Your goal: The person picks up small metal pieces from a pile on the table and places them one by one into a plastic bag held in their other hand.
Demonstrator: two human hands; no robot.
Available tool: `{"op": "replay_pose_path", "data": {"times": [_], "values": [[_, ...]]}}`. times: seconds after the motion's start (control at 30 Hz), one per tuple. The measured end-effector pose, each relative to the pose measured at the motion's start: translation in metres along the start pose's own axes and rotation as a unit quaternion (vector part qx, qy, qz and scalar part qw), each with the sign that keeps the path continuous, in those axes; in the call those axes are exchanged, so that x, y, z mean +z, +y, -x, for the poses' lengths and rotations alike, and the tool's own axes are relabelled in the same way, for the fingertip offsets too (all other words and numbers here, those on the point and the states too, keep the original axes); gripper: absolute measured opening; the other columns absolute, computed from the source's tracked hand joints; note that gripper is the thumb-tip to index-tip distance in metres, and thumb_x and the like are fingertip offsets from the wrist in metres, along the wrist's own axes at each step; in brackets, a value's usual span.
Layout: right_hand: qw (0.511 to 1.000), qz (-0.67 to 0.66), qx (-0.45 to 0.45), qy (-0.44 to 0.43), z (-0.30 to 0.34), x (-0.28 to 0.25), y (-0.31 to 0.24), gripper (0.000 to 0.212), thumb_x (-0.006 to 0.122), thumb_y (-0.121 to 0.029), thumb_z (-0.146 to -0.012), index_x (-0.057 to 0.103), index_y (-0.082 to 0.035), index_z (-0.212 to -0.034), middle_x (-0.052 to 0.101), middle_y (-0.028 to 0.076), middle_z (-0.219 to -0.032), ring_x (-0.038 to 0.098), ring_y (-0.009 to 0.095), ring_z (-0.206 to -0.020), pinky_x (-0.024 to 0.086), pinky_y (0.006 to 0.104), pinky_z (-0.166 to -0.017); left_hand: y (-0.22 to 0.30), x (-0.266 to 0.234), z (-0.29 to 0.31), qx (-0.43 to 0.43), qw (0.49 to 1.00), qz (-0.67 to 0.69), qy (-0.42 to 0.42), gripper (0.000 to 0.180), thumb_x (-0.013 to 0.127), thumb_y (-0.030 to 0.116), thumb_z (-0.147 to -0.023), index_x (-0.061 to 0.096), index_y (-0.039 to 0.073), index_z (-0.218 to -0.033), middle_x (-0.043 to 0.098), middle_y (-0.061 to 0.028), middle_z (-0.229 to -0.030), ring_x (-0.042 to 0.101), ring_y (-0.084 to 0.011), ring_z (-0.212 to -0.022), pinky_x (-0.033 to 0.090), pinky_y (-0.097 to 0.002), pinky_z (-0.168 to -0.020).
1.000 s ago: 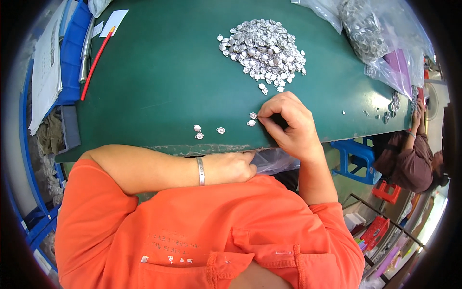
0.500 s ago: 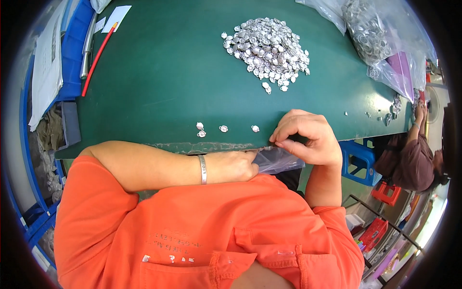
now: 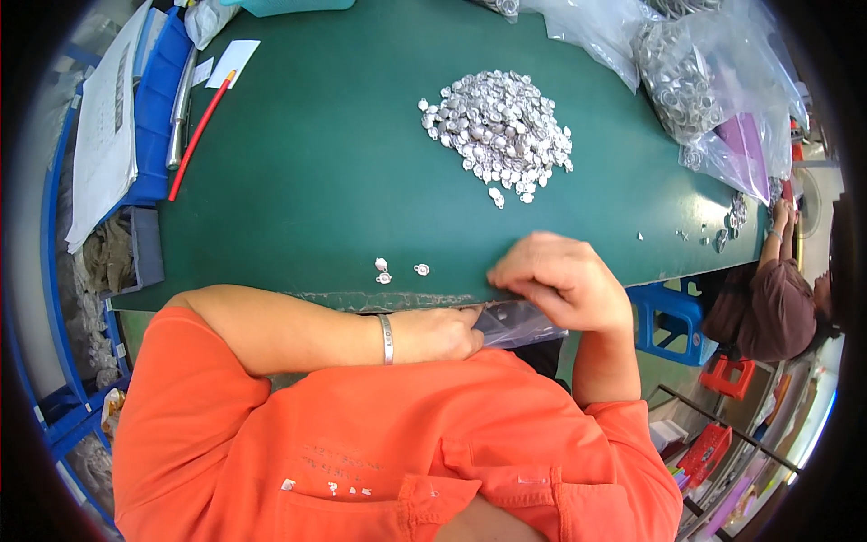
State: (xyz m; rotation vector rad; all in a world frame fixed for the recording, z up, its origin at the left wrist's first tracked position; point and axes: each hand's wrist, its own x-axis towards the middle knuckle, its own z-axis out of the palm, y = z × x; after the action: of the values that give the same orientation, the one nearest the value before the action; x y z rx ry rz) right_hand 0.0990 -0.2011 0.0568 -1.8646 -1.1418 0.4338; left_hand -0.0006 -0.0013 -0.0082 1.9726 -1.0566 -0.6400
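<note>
At the table's near edge my left hand (image 3: 447, 332) is closed on the upper part of a clear plastic bag (image 3: 524, 327), which hangs below the edge against my body. My right hand (image 3: 564, 282) is over the tabletop just above the bag, fingers curled together with the tips down at the green surface; whatever lies under them is hidden. To its left are a few small silvery metal charms with ring loops, one of them a charm (image 3: 422, 269) lying alone. Farther off is a large heap of the same charms (image 3: 501, 126).
Bags of metal rings (image 3: 677, 81) crowd the far right. On the left are a red pencil (image 3: 200, 135), a metal rod (image 3: 181, 113), a blue tray (image 3: 163, 108) and a grey bin (image 3: 144, 248). Right of the table stand a blue stool (image 3: 673, 322) and another person (image 3: 768, 307).
My right hand has come down and left to the tabletop, and the charm that lay beside it no longer shows. The whole view has shifted slightly. My left hand stays at the bag.
</note>
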Motion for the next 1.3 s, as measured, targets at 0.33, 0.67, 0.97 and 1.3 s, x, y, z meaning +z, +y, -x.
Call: {"op": "replay_pose_path", "data": {"times": [0.33,0.67,0.97,1.3], "values": [[0.991,0.099,-0.023,0.089,-0.018,0.007,0.013,0.039,0.052,0.013,-0.071,0.064,0.0,-0.106,0.065,0.015,-0.109,0.059,0.034,-0.102,0.048,0.0396,-0.091,0.004,-0.002,-0.002,0.0,0.998,-0.056,-0.031,0.025,0.052,0.016,-0.087,0.059,-0.007,-0.088,0.044,-0.0415,-0.128,0.057,-0.0464,-0.109,0.049,-0.0426,-0.093],[0.94,0.089,0.1,0.314,0.026,0.008,0.019,0.022,0.059,0.011,-0.081,0.066,0.0,-0.1,0.068,0.012,-0.096,0.064,0.024,-0.087,0.05,0.0319,-0.077,-0.002,-0.003,0.001,0.02,0.998,-0.053,0.014,0.021,0.054,0.014,-0.081,0.058,-0.006,-0.087,0.046,-0.0415,-0.126,0.055,-0.0474,-0.114,0.048,-0.0421,-0.096],[0.936,0.174,0.039,0.302,0.008,0.023,0.02,0.02,0.07,0.008,-0.073,0.066,-0.003,-0.089,0.067,0.009,-0.083,0.062,0.025,-0.077,0.05,0.0332,-0.07,-0.002,-0.001,0.0,0.039,0.995,-0.088,0.027,0.02,0.055,0.013,-0.08,0.058,-0.005,-0.084,0.05,-0.0389,-0.123,0.059,-0.0446,-0.106,0.051,-0.041,-0.09],[0.979,0.053,0.016,0.199,0.037,0.003,0.015,0.018,0.066,0.012,-0.075,0.066,0.0,-0.089,0.069,0.01,-0.085,0.066,0.022,-0.073,0.052,0.0299,-0.066,0.001,-0.003,0.0,0.033,0.992,-0.12,0.019,0.02,0.055,0.014,-0.08,0.058,-0.005,-0.086,0.05,-0.0396,-0.123,0.057,-0.0459,-0.109,0.05,-0.0416,-0.092]]}}
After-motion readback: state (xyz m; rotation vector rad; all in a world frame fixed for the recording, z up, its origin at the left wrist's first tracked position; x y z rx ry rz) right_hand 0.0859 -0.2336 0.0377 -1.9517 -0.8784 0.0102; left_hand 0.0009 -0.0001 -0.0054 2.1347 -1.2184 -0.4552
